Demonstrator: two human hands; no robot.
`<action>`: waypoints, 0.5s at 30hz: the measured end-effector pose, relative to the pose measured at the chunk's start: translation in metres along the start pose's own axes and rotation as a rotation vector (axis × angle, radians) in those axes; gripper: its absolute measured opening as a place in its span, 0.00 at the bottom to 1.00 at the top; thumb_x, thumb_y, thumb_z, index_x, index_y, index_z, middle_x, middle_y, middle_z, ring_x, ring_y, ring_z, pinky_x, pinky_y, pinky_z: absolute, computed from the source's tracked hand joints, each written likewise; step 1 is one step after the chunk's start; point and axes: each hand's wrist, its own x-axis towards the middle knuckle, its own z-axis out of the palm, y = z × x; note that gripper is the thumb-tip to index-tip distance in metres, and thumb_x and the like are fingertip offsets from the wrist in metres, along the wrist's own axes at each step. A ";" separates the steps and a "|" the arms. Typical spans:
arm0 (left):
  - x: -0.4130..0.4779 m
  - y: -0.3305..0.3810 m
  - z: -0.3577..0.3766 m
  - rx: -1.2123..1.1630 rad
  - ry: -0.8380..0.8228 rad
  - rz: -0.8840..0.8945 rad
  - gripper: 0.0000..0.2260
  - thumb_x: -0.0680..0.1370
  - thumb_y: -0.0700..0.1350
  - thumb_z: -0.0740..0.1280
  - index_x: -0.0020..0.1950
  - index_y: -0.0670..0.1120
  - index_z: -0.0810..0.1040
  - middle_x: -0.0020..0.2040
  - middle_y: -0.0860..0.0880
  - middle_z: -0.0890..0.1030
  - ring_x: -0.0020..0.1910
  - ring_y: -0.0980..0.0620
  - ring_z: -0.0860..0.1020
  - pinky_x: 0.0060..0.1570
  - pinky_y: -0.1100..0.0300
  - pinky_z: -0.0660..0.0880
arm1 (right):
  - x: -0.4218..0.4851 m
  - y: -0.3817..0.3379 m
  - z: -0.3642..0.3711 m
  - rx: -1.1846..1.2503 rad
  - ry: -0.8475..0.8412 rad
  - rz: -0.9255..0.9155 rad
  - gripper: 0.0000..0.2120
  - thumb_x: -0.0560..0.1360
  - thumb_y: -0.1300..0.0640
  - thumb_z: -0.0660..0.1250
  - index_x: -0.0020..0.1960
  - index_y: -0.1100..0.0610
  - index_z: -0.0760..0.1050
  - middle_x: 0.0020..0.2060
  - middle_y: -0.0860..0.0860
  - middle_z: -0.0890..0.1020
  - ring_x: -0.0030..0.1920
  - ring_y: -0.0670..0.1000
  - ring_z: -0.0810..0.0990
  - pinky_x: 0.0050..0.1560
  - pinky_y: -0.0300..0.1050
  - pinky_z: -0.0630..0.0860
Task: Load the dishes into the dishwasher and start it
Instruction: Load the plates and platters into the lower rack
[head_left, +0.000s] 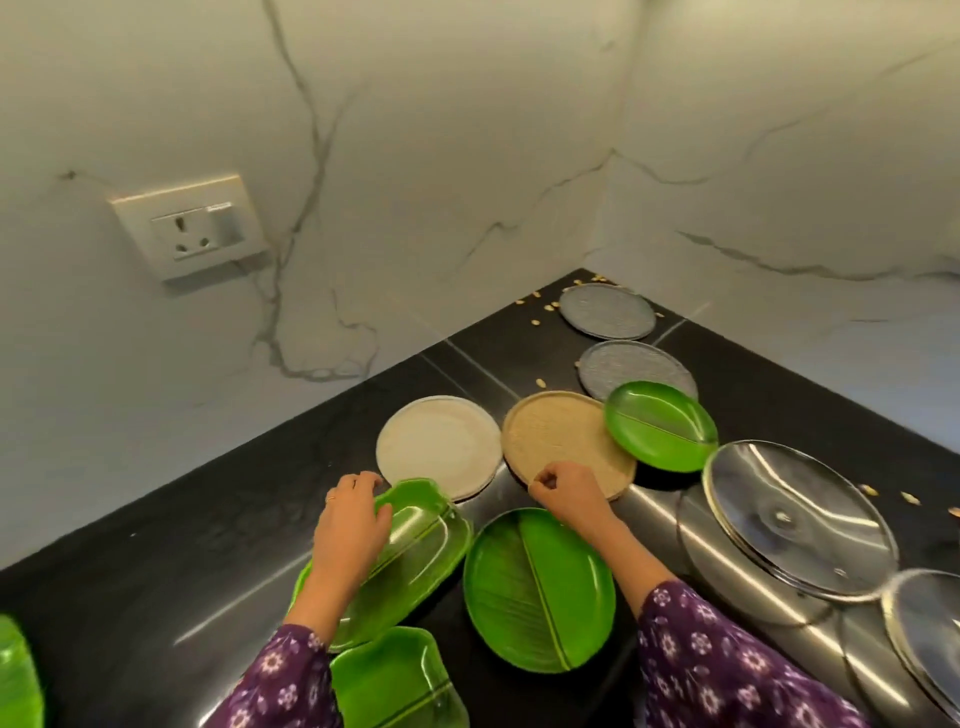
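Many plates lie on a black counter (182, 561). My left hand (350, 525) grips the far end of a long green leaf-shaped plate (415, 551), fingers curled over its rim. My right hand (566, 491) pinches the near rim of a round tan plate (561, 436). A white round plate (439, 441) lies between the two hands, a green oval plate (535, 592) under my right forearm. Another green oval plate (660, 426) overlaps the tan one's right side. Two grey round plates (608, 312) (631, 366) lie toward the corner. No dishwasher is in view.
Steel plates (800, 519) overlap along the right edge. More green plates sit at the bottom (400, 680) and far left (18, 675). Seeds or crumbs (540, 383) are scattered near the corner. A wall socket (189, 228) is on the marble wall.
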 end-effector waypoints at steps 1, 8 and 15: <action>0.008 -0.005 0.002 -0.017 -0.025 -0.030 0.16 0.76 0.44 0.65 0.64 0.46 0.72 0.62 0.45 0.73 0.60 0.45 0.72 0.55 0.50 0.73 | 0.008 -0.005 0.006 0.001 -0.027 0.011 0.08 0.73 0.57 0.66 0.45 0.62 0.79 0.41 0.57 0.83 0.42 0.53 0.77 0.39 0.42 0.68; 0.064 -0.008 0.011 -0.186 -0.182 -0.165 0.18 0.79 0.41 0.61 0.68 0.40 0.67 0.63 0.39 0.73 0.60 0.42 0.73 0.58 0.52 0.70 | 0.060 -0.028 0.050 0.081 -0.041 0.091 0.14 0.71 0.58 0.65 0.37 0.70 0.77 0.35 0.64 0.82 0.37 0.58 0.81 0.43 0.53 0.77; 0.102 -0.004 0.026 -0.384 -0.182 -0.349 0.22 0.79 0.41 0.61 0.72 0.41 0.62 0.61 0.40 0.75 0.55 0.44 0.76 0.53 0.54 0.73 | 0.078 -0.033 0.070 0.130 0.097 0.117 0.16 0.72 0.49 0.69 0.34 0.55 0.66 0.33 0.55 0.78 0.34 0.54 0.76 0.30 0.43 0.65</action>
